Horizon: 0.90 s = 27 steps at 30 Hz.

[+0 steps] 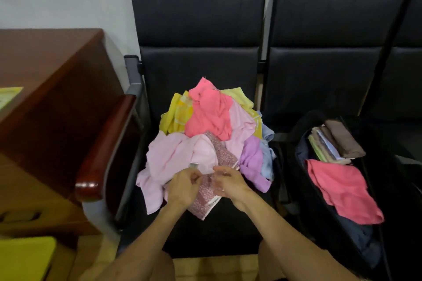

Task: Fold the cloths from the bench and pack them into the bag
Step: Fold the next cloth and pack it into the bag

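Note:
A heap of loose cloths [205, 128] in pink, yellow, coral, lilac and pale blue lies on the black bench seat [219, 235]. At its near edge lies a pink patterned cloth [205, 198]. My left hand [182, 186] and my right hand [226, 180] are close together over it, fingers curled and pinching its upper edge. On the seat to the right lies an open black bag [374, 246]. It holds a coral cloth [340, 189] and a row of folded cloths [331, 143], a brown one among them.
A dark wooden armrest [107, 143] bounds the seat on the left, with a brown wooden desk [45, 80] beyond it. Black seat backs [198, 29] rise behind the heap. A yellow object [25, 255] sits at the bottom left.

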{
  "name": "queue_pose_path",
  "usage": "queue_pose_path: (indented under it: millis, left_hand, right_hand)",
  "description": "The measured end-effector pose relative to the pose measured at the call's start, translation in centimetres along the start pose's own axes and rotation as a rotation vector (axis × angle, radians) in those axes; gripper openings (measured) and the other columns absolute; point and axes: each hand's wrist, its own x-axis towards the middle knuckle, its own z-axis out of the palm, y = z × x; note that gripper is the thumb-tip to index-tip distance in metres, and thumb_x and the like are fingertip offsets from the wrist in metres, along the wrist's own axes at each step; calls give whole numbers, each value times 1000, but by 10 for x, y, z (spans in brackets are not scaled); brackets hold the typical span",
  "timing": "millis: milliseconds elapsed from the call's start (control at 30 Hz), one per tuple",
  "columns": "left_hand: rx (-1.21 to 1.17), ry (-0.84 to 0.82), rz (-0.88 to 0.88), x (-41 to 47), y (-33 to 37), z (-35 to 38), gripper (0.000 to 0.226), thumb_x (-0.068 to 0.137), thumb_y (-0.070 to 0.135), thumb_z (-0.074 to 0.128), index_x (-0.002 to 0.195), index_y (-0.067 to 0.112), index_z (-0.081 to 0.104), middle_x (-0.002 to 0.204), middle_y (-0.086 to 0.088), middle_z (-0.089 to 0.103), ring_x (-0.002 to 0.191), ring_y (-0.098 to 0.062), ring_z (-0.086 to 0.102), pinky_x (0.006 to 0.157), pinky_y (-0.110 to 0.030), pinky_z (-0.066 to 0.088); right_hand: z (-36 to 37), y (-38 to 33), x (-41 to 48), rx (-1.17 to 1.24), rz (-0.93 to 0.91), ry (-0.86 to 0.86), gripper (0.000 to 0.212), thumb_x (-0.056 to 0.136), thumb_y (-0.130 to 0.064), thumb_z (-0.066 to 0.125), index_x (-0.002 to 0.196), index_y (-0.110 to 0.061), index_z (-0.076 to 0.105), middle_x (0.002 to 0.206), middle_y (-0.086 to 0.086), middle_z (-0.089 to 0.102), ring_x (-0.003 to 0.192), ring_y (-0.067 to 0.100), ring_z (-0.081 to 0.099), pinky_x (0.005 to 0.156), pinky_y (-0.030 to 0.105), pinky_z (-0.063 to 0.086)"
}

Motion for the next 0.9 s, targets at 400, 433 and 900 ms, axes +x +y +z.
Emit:
queue_pose_path:
  millis: [400, 433, 900]
  left_hand:
    - [320, 98, 214, 37, -14, 24, 12, 92, 17, 59, 99, 17, 69, 104, -1, 67, 90, -22, 62, 70, -38, 50]
    - [290, 113, 210, 37, -14, 25, 14, 94, 19, 57, 100, 16, 70, 103, -2, 67, 90, -23, 62, 71, -38, 50]
    - [-302, 229, 344, 7, 58, -106, 16, 104, 22, 47, 90, 17, 50, 73, -3, 53, 66, -15, 48, 61, -36, 39]
  right_hand:
    - [13, 7, 60, 180, 145, 62, 20, 94, 0, 59, 112, -9, 59, 82, 10, 63, 60, 14, 54, 56, 27, 49]
    - [12, 9, 62, 168, 140, 68, 21, 93, 1, 59, 110, -11, 59, 84, 10, 64, 62, 14, 55, 58, 27, 51]
    - [33, -69, -18, -339, -516, 27, 57, 86, -18, 74, 129, -40, 44, 88, -4, 58, 78, 13, 58, 64, 22, 47]
